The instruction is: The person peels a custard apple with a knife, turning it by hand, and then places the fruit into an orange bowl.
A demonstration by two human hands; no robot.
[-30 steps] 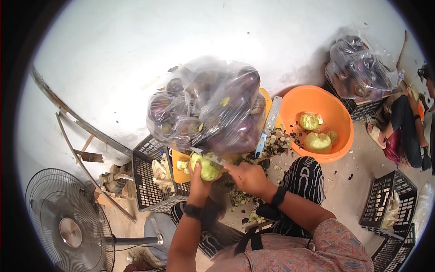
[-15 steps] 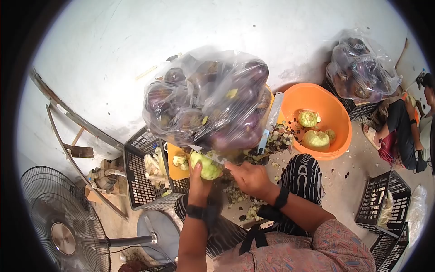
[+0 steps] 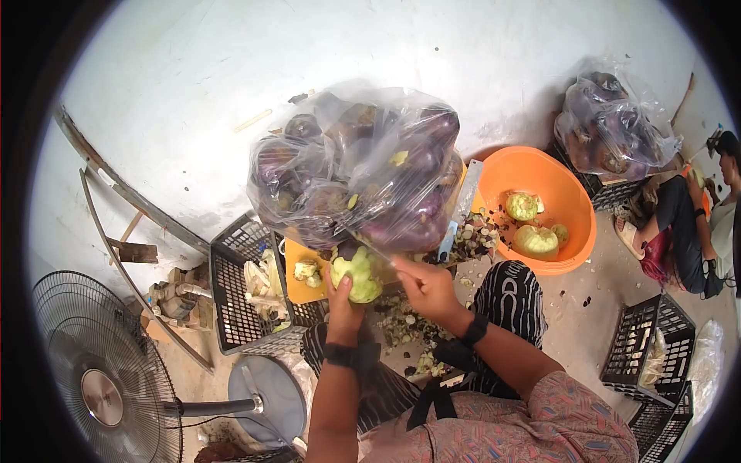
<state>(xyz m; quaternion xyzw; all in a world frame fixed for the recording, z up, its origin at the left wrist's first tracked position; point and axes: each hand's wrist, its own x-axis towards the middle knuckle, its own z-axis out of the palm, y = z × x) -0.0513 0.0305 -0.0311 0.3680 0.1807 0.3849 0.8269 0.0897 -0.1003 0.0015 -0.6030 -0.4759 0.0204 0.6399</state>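
My left hand (image 3: 344,307) is wrapped round a partly peeled round vegetable (image 3: 360,279) from below and the left. Its flesh is pale green and faceted by cuts, and a dark purple patch of skin shows at its top; its exact kind is uncertain. My right hand (image 3: 429,292) is closed on a knife (image 3: 377,248), whose thin blade points up and left over the vegetable; the handle is hidden in the fist. Just beyond both hands, a clear plastic bag (image 3: 370,166) bulges with large purple round vegetables. Dark and pale peelings (image 3: 417,328) lie below the hands.
An orange basin (image 3: 575,231) at right holds peeled vegetables. A black crate (image 3: 231,309) with pale scraps and a yellow board (image 3: 297,285) stand left. A metal strip (image 3: 468,189) leans by the bag. A fan (image 3: 104,393) stands lower left. Another person (image 3: 695,216) sits far right.
The vegetable has turned in my left hand, so its purple patch now faces up. The knife has lifted from its pale side and now angles up and left.
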